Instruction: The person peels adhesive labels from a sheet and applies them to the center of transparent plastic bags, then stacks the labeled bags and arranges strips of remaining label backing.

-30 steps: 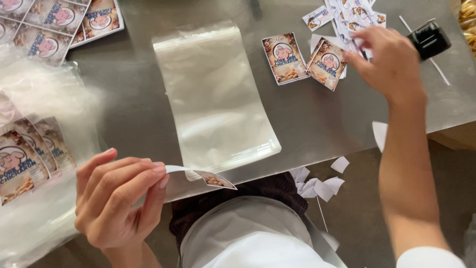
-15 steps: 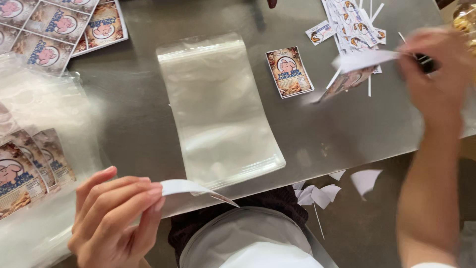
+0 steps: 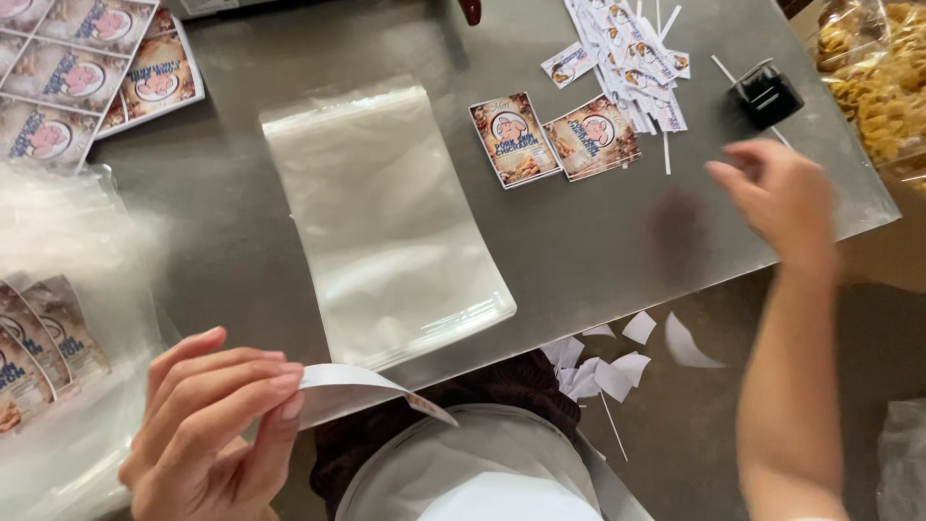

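Left hand (image 3: 207, 425): closed in a pinch. Your thumb and fingertips (image 3: 289, 378) grip one end of a curved white sticker (image 3: 362, 388), plain side up, a sliver of print showing at its far tip. It hangs off the near edge of the desk (image 3: 222, 222), above your lap.

Right hand (image 3: 776, 198): open and empty, fingers loosely spread, blurred. It hovers over the right part of the desk, near a small black stamp-like block (image 3: 769, 95) and touching nothing.

Step in hand, as judged: labelling a bag. The sticker looks peeled and ready; it is not yet on anything.

Clear plastic bag (image 3: 386, 217): lies flat and empty in the middle of the desk, just beyond the sticker and up-right of your left hand, well left of your right hand.

Next move calls for: carry the sticker forward over the bag, keep it off your fingers, square it to the bag's edges, and press it flat. Your free hand would serve to pin the bag.

Further out:
- two printed cards (image 3: 555, 143), side by side, just right of the bag;
- heap of small labels and white strips (image 3: 627, 53), far right;
- sheets of printed stickers (image 3: 87, 72), far left corner;
- finished bags with labels (image 3: 39, 338), at left;
- white paper scraps (image 3: 617, 357) on the floor.
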